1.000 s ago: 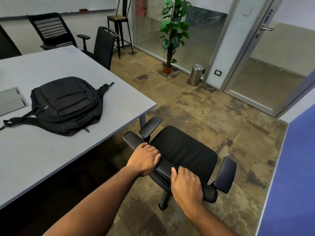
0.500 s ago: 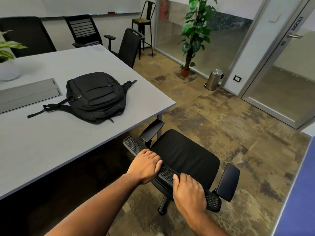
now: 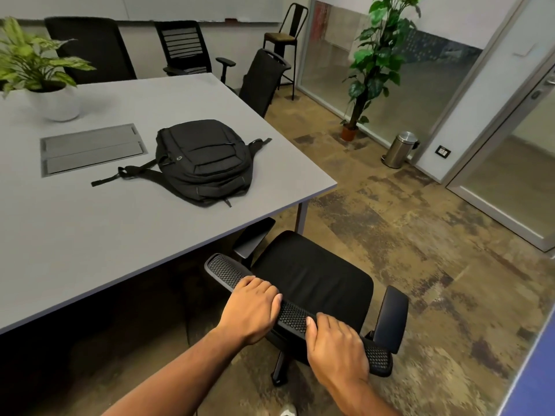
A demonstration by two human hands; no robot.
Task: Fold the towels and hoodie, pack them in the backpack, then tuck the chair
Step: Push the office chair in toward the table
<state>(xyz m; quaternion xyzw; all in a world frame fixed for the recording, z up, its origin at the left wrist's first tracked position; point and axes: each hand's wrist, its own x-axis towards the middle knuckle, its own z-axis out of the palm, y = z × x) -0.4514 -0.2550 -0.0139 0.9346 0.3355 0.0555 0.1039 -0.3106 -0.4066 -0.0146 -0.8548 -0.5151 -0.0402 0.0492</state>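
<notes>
my left hand [image 3: 250, 307] and right hand [image 3: 338, 346] both clasp the mesh top rail of the black office chair [image 3: 312, 283], at five o'clock from the grey table [image 3: 90, 235]. it should roll lightly on casters; the stiff rail looks like the best hold.

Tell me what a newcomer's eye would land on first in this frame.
First, the two hands at bottom centre: the left hand and right hand both grip the mesh top edge of the black office chair, which stands at the corner of the grey table. Next, the black backpack lying closed on that table, and the tall potted plant by the glass wall.
</notes>
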